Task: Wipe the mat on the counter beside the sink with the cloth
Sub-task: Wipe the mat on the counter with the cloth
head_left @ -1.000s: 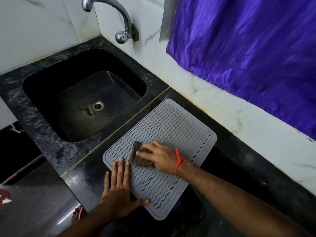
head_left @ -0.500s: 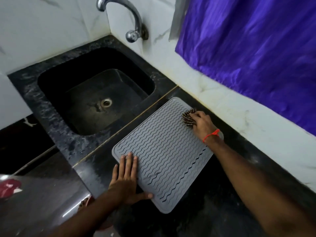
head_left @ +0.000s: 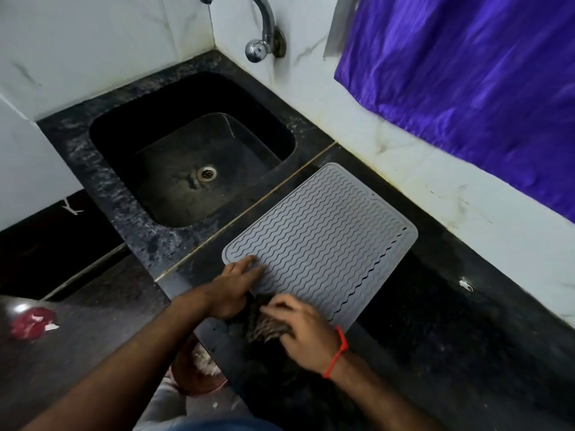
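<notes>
A grey ribbed mat lies on the black counter, just right of the sink. My left hand rests on the mat's near-left corner, fingers pressing down on its edge. My right hand, with a red thread at the wrist, presses a dark striped cloth at the mat's near edge, partly over the counter. The cloth is mostly hidden under the hand.
A chrome tap juts from the white tiled wall above the sink. A purple curtain hangs at the right. Below the counter's front edge are a brown bowl and a red scrap on the floor.
My right hand has dragged the cloth from the mat's far corner back to its near edge. The left hand stays on the near-left corner. The camera view has shifted left.
</notes>
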Action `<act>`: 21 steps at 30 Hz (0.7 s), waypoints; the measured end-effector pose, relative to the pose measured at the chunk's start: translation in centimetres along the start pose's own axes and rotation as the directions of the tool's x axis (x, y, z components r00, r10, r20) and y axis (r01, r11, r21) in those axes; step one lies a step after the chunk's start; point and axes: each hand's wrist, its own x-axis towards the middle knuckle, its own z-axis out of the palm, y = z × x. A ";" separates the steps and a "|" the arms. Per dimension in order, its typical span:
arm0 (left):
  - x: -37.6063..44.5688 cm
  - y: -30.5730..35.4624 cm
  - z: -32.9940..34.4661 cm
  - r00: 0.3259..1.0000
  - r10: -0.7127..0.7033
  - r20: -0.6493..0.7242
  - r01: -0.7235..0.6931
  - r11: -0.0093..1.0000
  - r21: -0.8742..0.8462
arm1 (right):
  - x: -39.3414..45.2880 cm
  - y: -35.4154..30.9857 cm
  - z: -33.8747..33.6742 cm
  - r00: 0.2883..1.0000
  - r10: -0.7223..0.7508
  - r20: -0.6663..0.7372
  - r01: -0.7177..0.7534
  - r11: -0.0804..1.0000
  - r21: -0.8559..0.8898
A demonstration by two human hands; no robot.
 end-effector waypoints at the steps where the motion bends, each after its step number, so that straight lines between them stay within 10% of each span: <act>1: -0.1 0.0 0.2 0.994 -0.017 -0.104 0.016 1.000 -0.012 | 0.2 0.5 -1.1 0.997 0.024 -0.072 -0.024 1.000 -0.003; 7: -0.3 0.1 2.3 0.899 -0.154 -0.411 0.146 0.988 -0.051 | -0.4 3.4 0.9 0.937 0.237 -0.257 -0.299 0.924 -0.239; 14: -0.4 -1.0 2.1 0.889 -0.134 -0.438 0.100 0.990 -0.101 | -1.3 -1.2 3.3 0.988 0.151 0.043 -0.157 0.946 0.284; 21: -0.6 -1.8 0.8 0.859 -0.126 -0.497 0.075 0.990 -0.121 | 8.3 3.8 -6.9 0.842 0.418 -0.340 -0.381 0.908 0.173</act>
